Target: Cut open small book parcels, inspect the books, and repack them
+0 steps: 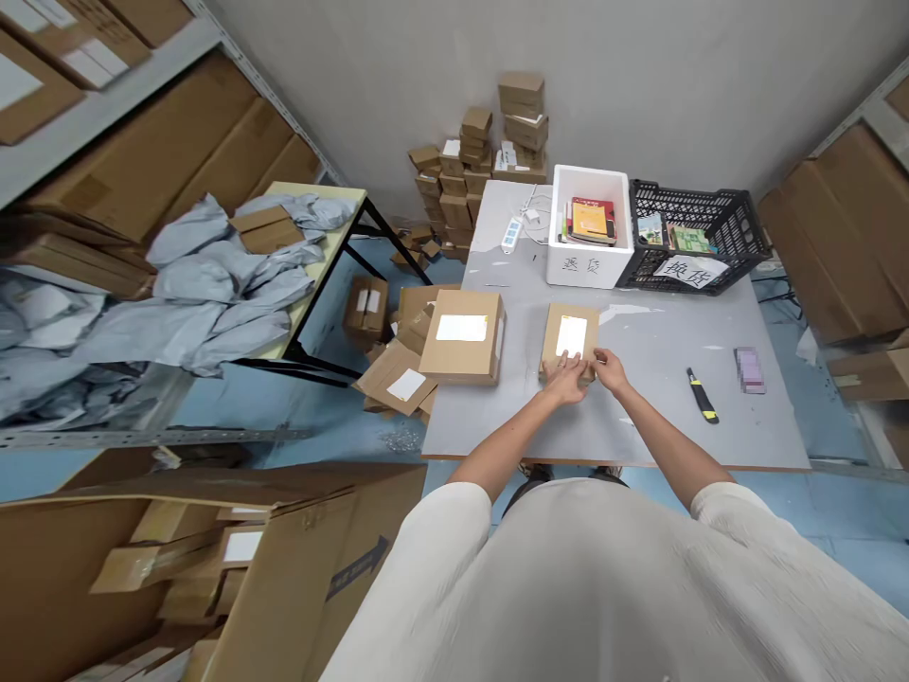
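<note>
A small cardboard box (556, 332) with a white label lies flat on the grey table (511, 421) in front of me. My left hand (566, 379) grips its near end, fingers spread over the top by the label's lower edge. At the box's near right corner is my right hand (609, 369), its fingers closed together against the edge; whatever they pinch there is too small to make out. To the left stands a larger cardboard box (458, 355) with a white label. A black and yellow utility knife (703, 396) lies to the right of my hands.
A white foam box (589, 268) with books and a black crate (735, 242) stand at the table's back, beside a power strip (511, 234). A purple pack (750, 370) lies right. Cartons (454, 210) are stacked behind; grey parcels (205, 275) cover the left table. A large open carton (319, 559) stands near left.
</note>
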`<move>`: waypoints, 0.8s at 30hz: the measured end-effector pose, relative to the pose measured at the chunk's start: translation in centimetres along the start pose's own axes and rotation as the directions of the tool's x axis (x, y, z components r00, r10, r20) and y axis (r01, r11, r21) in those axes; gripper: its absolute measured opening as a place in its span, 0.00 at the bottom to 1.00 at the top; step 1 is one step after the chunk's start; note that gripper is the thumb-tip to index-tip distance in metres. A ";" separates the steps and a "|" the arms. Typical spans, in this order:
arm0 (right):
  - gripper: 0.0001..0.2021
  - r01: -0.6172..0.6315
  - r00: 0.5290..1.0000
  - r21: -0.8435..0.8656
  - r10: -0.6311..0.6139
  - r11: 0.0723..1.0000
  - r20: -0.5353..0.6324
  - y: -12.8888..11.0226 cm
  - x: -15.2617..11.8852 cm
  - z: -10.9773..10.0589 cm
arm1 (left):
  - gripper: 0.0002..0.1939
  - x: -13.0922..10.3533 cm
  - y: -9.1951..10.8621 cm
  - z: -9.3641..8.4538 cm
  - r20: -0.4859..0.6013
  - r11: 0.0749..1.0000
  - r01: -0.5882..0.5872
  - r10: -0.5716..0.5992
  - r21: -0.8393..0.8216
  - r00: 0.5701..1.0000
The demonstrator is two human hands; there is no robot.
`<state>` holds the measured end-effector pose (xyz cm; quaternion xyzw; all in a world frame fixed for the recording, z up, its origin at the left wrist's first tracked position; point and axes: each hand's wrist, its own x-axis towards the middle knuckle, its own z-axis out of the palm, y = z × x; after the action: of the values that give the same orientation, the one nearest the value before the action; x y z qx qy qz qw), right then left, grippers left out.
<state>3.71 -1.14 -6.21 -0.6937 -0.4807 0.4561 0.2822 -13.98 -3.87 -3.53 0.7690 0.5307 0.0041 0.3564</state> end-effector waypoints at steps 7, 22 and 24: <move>0.22 -0.025 0.996 0.008 0.026 1.000 -0.088 4.2 -0.1 -6.4 | 0.43 2.3 6.2 2.5 0.071 0.996 -0.053 0.048 0.069 0.996; 0.24 -0.139 0.981 -0.077 0.126 0.987 -0.149 13.8 0.3 -21.2 | 0.38 7.3 18.8 8.5 0.097 0.990 -0.133 0.129 0.039 0.987; 0.26 -0.131 0.989 -0.063 0.126 0.989 -0.081 13.7 0.8 -21.8 | 0.35 7.3 18.7 8.3 0.029 0.994 -0.109 0.108 0.024 0.994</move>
<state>29.13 -4.52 -8.61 -0.7496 -0.4391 0.4294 0.2466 7.64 -5.79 -2.05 0.8011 0.4833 0.0058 0.3532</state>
